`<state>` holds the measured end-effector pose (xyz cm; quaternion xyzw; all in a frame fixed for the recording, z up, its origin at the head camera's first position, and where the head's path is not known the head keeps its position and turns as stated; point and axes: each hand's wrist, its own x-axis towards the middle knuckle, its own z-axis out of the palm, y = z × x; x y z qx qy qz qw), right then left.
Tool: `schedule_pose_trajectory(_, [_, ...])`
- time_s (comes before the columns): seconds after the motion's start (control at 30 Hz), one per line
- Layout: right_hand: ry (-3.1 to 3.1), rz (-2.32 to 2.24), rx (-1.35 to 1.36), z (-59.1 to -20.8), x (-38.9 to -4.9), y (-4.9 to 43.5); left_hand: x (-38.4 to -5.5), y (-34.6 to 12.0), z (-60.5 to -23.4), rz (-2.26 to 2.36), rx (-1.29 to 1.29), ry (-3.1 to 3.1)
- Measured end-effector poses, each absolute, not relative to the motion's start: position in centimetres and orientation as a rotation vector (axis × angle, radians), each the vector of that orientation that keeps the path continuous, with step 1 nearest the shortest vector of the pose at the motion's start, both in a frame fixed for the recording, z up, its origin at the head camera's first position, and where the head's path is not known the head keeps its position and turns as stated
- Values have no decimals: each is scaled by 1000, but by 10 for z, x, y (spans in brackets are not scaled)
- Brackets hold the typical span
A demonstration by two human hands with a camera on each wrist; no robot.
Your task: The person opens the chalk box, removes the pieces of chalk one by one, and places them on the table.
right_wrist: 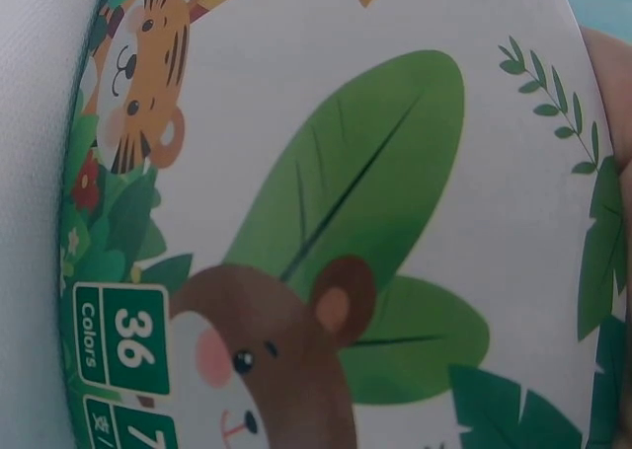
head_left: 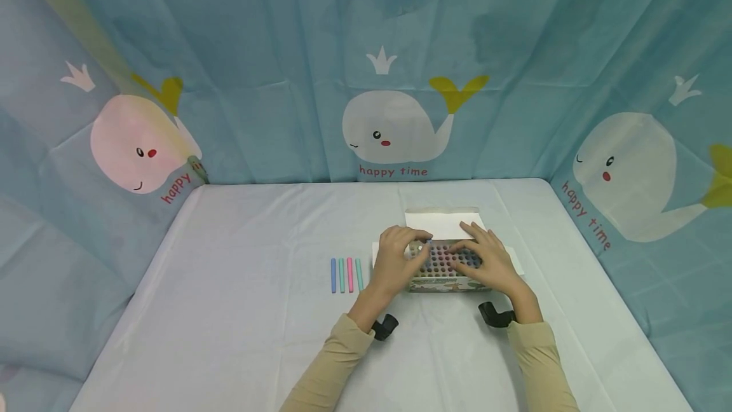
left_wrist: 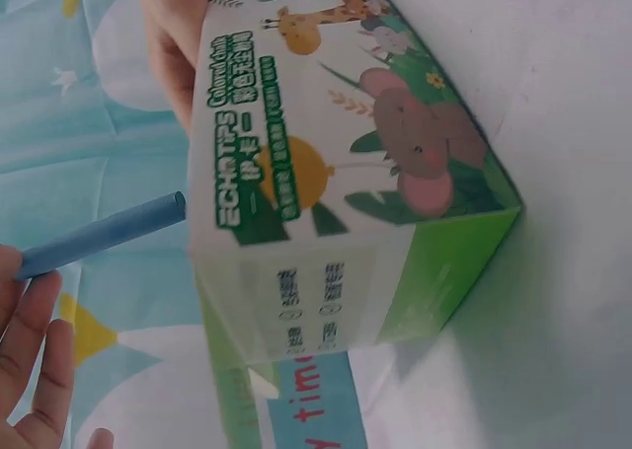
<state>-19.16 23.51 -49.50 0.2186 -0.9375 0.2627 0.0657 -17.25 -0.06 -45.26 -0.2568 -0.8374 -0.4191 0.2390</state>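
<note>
While the left fingers are pinching its upper end, the blue chalk stick is pointing down towards the box beneath them; likely light, brittle, it's wanting a gentle end-hold. Right fingers are lying parted over the box, seemingly empty.

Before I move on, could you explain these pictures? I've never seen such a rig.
There's no machine: a person works bare-handed. The wide picture comes from a head-worn camera, the second from the left wrist, the third from the right. On the white tablecloth stands an open, animal-printed cardboard chalk box; left of it lie four cylindrical chalk sticks: one blue, one pink, two pale green. The left hand pinches a blue chalk stick. The right hand is over the box's right side; I see nothing in it.
</note>
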Motion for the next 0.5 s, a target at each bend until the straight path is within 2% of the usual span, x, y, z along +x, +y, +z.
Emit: schedule_pose_trajectory(0.5, [-2834,792,651,-495,-192,234,-173,-30,-452,-1162,-612,-2339])
